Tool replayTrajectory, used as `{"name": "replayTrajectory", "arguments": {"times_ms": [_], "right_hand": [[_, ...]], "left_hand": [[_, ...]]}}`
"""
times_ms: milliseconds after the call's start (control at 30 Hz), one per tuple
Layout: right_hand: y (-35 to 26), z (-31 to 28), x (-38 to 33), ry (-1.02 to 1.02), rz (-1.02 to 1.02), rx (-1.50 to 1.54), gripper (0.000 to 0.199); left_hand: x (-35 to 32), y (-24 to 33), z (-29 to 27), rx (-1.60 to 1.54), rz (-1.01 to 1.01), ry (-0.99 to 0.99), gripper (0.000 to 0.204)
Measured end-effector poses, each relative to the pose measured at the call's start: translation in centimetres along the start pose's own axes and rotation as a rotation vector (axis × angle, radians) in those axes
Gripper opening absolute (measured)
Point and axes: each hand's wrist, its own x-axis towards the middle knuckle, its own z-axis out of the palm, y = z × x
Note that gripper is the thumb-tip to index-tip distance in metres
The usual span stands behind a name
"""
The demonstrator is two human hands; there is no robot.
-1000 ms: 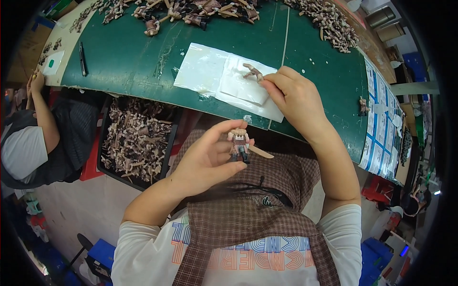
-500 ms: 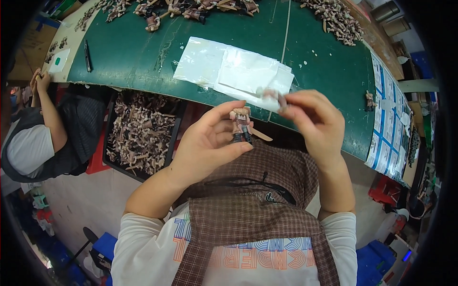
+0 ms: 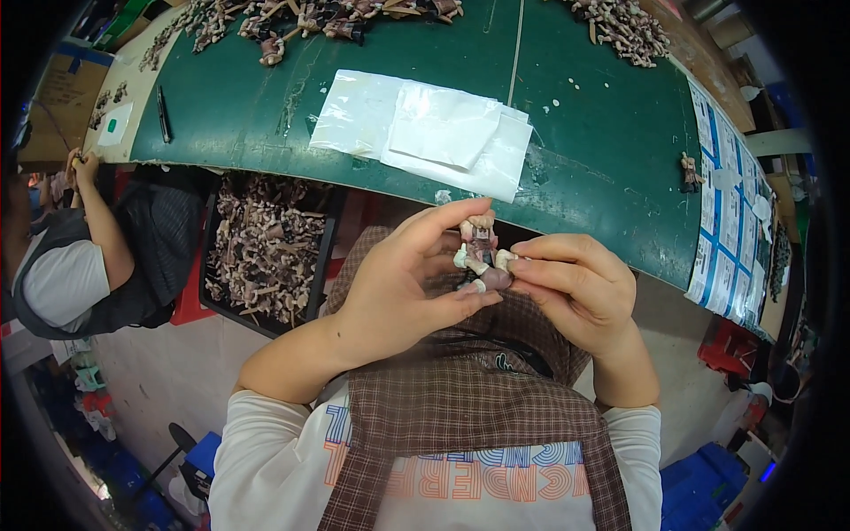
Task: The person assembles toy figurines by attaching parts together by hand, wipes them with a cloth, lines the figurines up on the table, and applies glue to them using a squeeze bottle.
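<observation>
Brown and cream plastic makes up the small toy figure point(image 3: 479, 257) held between both hands, just in front of the near edge of the green surface point(image 3: 602, 150) and above the person's checked apron point(image 3: 460, 416). It has a dark brownish body, pale cream limbs that end in rounded knobs, and a lighter top piece — finer detail is too small to tell.

The left hand point(image 3: 403, 283) wraps around it from the left, its grip pinching the figure with the thumb below and the forefinger curled over the top. The right hand point(image 3: 575, 288) meets it from the right, fingertips pressed together on the figure's lower part — both hands touch it at once.

On the surface beyond the hands lies a loose stack of clear plastic bags point(image 3: 425, 128), and heaps of similar brown figures point(image 3: 319, 18) run along the far edge, with another heap point(image 3: 624, 31) at the far right. A single figure point(image 3: 688, 170) stands near the printed sheets point(image 3: 726, 212) at the right edge. Under the surface, to the left, a dark bin point(image 3: 266, 248) is full of the same figure parts. Another person point(image 3: 80, 257) sits at the far left, beside a black pen point(image 3: 164, 113).
</observation>
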Motion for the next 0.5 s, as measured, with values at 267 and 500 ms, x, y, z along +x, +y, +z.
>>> {"name": "replayTrajectory", "arguments": {"times_ms": [267, 500], "right_hand": [[0.0, -0.2, -0.5, 0.048, -0.082, -0.085, 0.03], [-0.7, -0.3, -0.7, 0.069, -0.1, -0.058, 0.033]], "left_hand": [[-0.2, -0.2, 0.1, -0.042, 0.061, -0.051, 0.077], [0.1, -1.2, -0.5, -0.323, 0.153, -0.134, 0.072]]}}
